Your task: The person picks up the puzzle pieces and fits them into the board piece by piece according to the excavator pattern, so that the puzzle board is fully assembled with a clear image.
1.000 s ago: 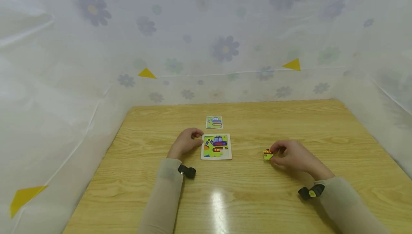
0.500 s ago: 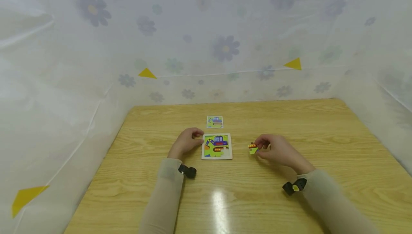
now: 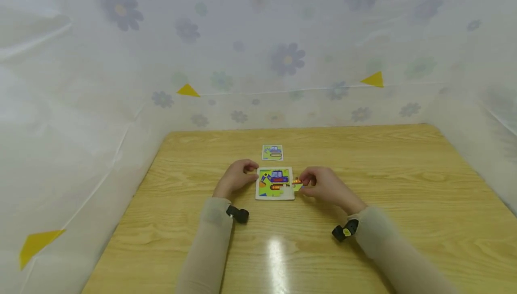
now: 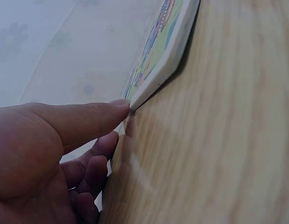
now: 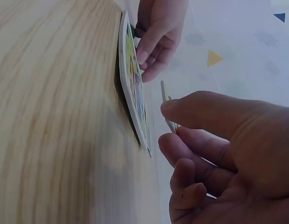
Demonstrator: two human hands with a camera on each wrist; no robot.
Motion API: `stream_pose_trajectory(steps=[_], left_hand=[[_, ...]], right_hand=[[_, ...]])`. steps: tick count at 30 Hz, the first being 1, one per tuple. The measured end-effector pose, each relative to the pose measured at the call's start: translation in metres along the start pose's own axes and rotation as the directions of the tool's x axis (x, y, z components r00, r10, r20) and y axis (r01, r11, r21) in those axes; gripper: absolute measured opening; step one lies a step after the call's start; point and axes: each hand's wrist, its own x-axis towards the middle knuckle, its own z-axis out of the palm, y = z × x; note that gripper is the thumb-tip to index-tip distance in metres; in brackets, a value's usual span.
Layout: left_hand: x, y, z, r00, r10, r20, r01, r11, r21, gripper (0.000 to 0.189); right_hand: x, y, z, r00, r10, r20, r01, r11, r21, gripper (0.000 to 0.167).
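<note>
A square jigsaw puzzle board (image 3: pixel 275 196) with a pale frame and an excavator picture lies on the table; a bare patch shows at its lower right. Against its left edge rests my left hand (image 3: pixel 236 178), the thumb tip touching the rim in the left wrist view, the other fingers loosely bent. My right hand (image 3: pixel 326 186) pinches a yellow-green puzzle piece (image 3: pixel 297 187) with an orange-red track strip between thumb and fingers. In the right wrist view, that puzzle piece (image 5: pixel 165 91) is seen edge-on, raised off the table beside the board's right side.
A small picture card (image 3: pixel 272 152) of the same excavator lies just behind the board. The wooden table (image 3: pixel 194 159) is enclosed by pale flowered sheeting (image 3: pixel 242 69) at the back and sides. Both wrists carry black cameras (image 3: pixel 238 214).
My right hand has moved left with the puzzle piece, from well right of the board to its right edge. The left hand stays at the board's left edge.
</note>
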Motion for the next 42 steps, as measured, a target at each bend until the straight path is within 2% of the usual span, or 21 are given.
stream_pose_trajectory(steps=[9, 19, 31, 42], left_hand=[[0.0, 0.002, 0.001, 1.0, -0.003, 0.002, 0.003, 1.0, 0.005, 0.026], [0.0, 0.001, 0.001, 1.0, 0.004, 0.002, -0.004, 1.0, 0.011, 0.025], [0.0, 0.0, 0.0, 1.0, -0.005, 0.002, 0.005, 1.0, 0.003, 0.024], [-0.002, 0.003, 0.0, 1.0, -0.009, -0.002, 0.009, 1.0, -0.008, 0.025]], right_hand=[[0.015, -0.006, 0.019, 0.996, 0.068, 0.058, -0.068, 0.998, 0.011, 0.022], [0.02, -0.012, 0.029, 0.991, 0.116, 0.073, -0.117, 0.993, 0.012, 0.018], [0.023, -0.01, 0.032, 0.989, 0.129, 0.07, -0.13, 0.991, 0.021, 0.016], [0.025, -0.011, 0.036, 0.994, 0.096, 0.054, -0.096, 0.995, 0.0, 0.01]])
